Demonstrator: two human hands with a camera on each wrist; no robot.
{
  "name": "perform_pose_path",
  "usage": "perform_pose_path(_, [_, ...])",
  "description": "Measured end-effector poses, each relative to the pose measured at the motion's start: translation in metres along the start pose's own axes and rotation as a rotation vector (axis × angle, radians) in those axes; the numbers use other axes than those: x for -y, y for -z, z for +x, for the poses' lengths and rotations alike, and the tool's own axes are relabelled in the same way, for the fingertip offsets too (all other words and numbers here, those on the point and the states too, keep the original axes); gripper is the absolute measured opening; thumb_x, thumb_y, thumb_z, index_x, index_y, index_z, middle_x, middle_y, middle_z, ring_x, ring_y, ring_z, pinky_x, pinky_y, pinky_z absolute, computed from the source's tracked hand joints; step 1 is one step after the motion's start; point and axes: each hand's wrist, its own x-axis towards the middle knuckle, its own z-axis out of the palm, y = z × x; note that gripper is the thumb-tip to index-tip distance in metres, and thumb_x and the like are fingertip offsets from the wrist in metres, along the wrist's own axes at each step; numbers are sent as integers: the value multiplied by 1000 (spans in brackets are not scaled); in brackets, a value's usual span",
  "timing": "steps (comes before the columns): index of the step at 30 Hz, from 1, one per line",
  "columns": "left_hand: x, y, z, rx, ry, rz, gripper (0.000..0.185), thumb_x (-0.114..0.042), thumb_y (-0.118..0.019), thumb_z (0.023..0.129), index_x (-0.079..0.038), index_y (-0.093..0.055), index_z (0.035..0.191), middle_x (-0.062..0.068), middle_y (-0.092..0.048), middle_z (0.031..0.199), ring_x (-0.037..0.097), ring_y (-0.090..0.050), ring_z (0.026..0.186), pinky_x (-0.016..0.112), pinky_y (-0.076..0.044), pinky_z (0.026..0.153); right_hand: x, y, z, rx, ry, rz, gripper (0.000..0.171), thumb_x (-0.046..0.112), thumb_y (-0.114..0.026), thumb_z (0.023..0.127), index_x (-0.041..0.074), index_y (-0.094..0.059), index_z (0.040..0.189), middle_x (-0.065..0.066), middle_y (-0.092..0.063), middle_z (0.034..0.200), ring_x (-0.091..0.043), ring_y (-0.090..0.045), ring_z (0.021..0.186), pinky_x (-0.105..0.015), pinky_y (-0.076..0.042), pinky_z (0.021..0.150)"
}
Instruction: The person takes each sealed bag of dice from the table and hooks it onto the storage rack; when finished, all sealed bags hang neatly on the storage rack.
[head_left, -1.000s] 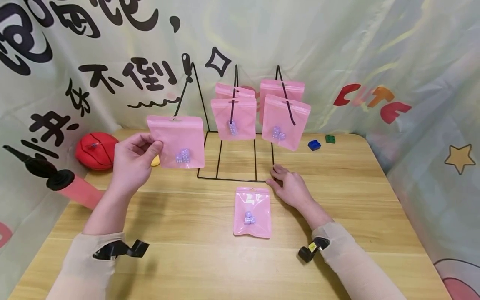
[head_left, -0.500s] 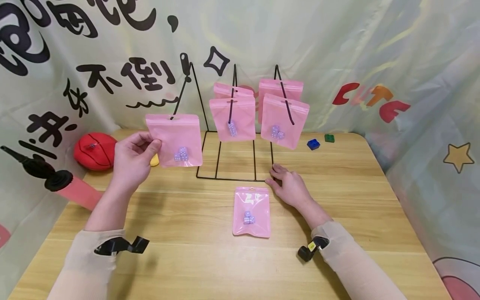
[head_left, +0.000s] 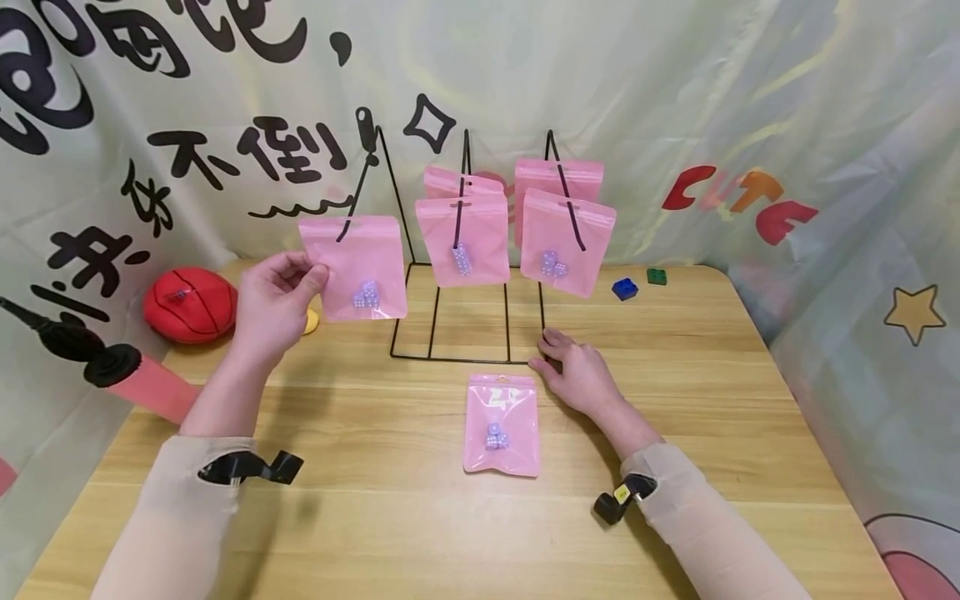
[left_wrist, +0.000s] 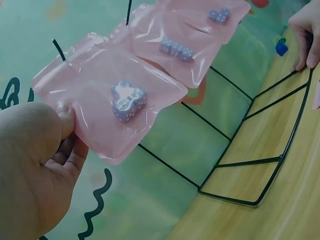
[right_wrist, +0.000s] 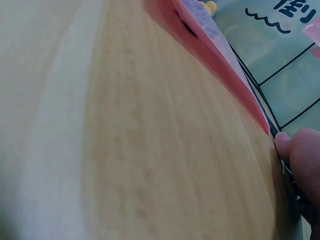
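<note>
My left hand pinches the left edge of a pink zip bag with small purple dice inside, holding it up at the left hook of a black wire rack. The hook's wire crosses the bag's top edge; I cannot tell whether it passes through the hole. My right hand rests with relaxed fingers on the front right corner of the rack's base. Several more pink bags hang on the middle hook and the right hook. Another pink bag lies flat on the table beside my right hand.
On the wooden table a red ball and a small yellow thing sit at the far left. A black-handled pink pump pokes in over the left edge. A blue brick and a green brick lie behind on the right. A printed cloth hangs behind.
My left hand has lifted the pink bag up and slightly right, so the left hook's wire now lies over its top edge. The right hand has stayed on the rack base.
</note>
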Motion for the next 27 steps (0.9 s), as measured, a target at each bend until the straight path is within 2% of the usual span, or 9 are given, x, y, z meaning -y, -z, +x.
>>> perform_pose_path(8, [3,-4,19,-6,39,10,23,-12,-72,102,8,-72,112,-4,-72,89,15,-62,81,19,-53,72,1,1,0,4,-10,3,50,32,-73,103,-4,-66,138,-22,-54,152,-39,-50,142,-56,-42,116])
perform_pose_path(17, [5,-14,41,-25,29,-19,19,-9,-71,102,8,-73,112,-4,-72,87,13,-63,80,17,-55,73,1,1,0,5,-15,2,50,32,-72,103,-4,-66,138,-22,-54,153,-39,-50,142,-55,-42,116])
perform_pose_path(27, [9,-21,54,-38,34,-64,15,-8,-71,102,4,-73,111,-5,-72,93,14,-65,86,19,-58,78,0,0,-1,7,-16,0,50,33,-71,104,-3,-66,138,-22,-53,153,-39,-49,143,-56,-41,117])
